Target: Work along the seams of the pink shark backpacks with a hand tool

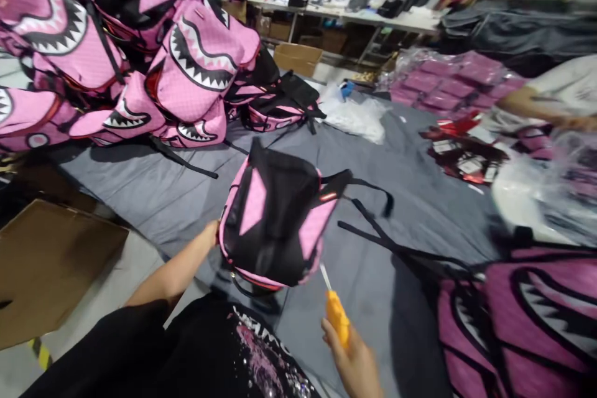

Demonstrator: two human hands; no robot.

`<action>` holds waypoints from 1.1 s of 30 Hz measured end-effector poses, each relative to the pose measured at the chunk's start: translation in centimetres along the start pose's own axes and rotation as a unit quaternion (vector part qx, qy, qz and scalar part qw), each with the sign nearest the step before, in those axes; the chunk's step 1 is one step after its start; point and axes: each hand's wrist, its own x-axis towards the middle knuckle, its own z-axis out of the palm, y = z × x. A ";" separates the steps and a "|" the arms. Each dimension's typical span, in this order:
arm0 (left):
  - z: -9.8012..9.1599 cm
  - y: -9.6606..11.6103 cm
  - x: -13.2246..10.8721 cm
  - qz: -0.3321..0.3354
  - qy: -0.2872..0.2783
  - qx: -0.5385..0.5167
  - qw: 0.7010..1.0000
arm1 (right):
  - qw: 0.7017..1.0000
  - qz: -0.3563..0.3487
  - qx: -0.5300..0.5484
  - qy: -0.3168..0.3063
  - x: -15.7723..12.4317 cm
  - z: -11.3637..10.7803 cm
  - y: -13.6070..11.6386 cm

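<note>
A small pink and black backpack (280, 224) is in front of me over the grey-covered table, its black back panel and straps turned toward me. My left hand (213, 233) grips its left side, the fingers mostly hidden behind it. In my right hand (349, 354) is an orange-handled tool (337, 317) with a thin, pale shaft. The shaft points up toward the backpack's lower right corner; whether it touches cannot be told. Motion blur hides the tool's exact kind. One black strap trails from the bag to the right.
Pink shark-mouth backpacks (200, 62) are heaped at the back left, with more bags (541, 317) at the near right. Clear plastic (357, 115) lies behind. A co-worker's arm (536, 102) reaches in at the right near wrapped pink packs (452, 84). A cardboard box (56, 267) stands at the left.
</note>
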 end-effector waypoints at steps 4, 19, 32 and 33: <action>-0.8 -0.8 -1.3 0.018 0.104 0.100 0.989 | 0.998 0.038 0.039 -0.010 -1.5 0.7 1.4; 1.1 -6.6 -7.9 0.051 0.055 0.065 0.995 | 0.969 -0.136 -0.071 -0.191 12.6 -2.4 -19.4; -8.5 -6.6 -2.9 -0.145 0.012 -0.278 0.949 | 0.906 -0.185 -0.284 -0.255 14.8 4.6 -28.4; -8.5 -6.7 -2.0 -0.171 0.004 -0.281 0.944 | 0.895 -0.176 -0.289 -0.290 14.5 4.9 -28.7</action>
